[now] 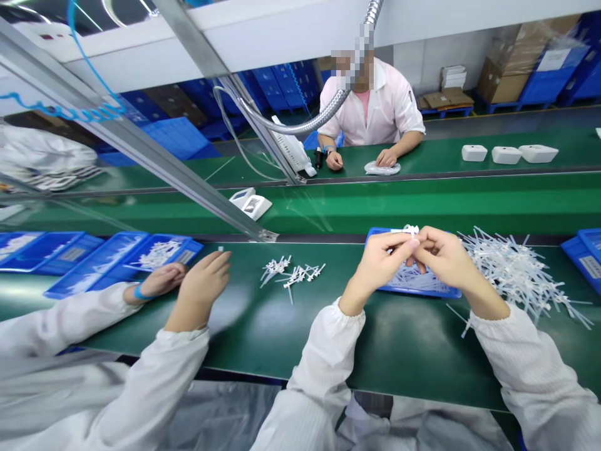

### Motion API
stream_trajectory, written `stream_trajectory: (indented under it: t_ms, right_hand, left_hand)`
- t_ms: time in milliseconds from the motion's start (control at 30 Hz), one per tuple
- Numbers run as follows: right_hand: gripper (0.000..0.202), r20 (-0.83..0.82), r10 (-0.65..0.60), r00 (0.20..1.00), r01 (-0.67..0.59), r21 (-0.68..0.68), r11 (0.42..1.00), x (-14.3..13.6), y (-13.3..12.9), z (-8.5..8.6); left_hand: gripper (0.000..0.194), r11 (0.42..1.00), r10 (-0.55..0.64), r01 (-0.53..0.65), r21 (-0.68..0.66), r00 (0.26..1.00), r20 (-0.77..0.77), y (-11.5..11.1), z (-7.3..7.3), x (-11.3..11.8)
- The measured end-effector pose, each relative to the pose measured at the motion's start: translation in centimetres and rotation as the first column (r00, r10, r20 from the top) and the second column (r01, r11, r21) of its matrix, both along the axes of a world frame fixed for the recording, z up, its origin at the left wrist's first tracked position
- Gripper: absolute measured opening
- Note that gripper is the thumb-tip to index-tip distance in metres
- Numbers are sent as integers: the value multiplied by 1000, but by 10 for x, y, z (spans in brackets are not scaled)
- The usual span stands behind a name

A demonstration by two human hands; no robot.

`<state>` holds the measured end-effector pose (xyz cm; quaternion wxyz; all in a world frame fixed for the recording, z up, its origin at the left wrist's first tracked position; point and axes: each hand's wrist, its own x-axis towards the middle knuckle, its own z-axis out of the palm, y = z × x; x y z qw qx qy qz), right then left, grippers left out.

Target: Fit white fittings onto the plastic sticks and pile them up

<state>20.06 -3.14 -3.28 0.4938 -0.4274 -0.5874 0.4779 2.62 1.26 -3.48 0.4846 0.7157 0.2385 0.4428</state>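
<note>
My left hand (382,263) and my right hand (439,254) meet above a blue tray (436,292) of thin white strip-like parts. Fingers of both are pinched together around a small white part (409,230), which shows at the fingertips; its details are too small to tell. To the right of the tray lies a large loose pile of white strips with small heads (511,269), close to my right forearm. Two small clusters of similar parts (300,274) rest on the green table to the left of my left hand.
At the left, a co-worker's hands (204,288) are over the table (253,332) near blue trays (101,266). Across the green belt (399,197) sits another person (370,113). A metal post (188,188) slants down at left; white devices (256,205) lie beside it.
</note>
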Motion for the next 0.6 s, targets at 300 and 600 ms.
stream_trajectory:
  t_ms: [300,600]
  right_hand:
    - [39,24,-79,997,79,-3,997,3,-2,4]
    - [28,-1,-152,988,152,103,983,15,0,2]
  left_hand:
    - [41,998,55,-56,30,998,25,5,-7,-2]
    - [35,997,76,-76,12,997,-13,9,-8,-1]
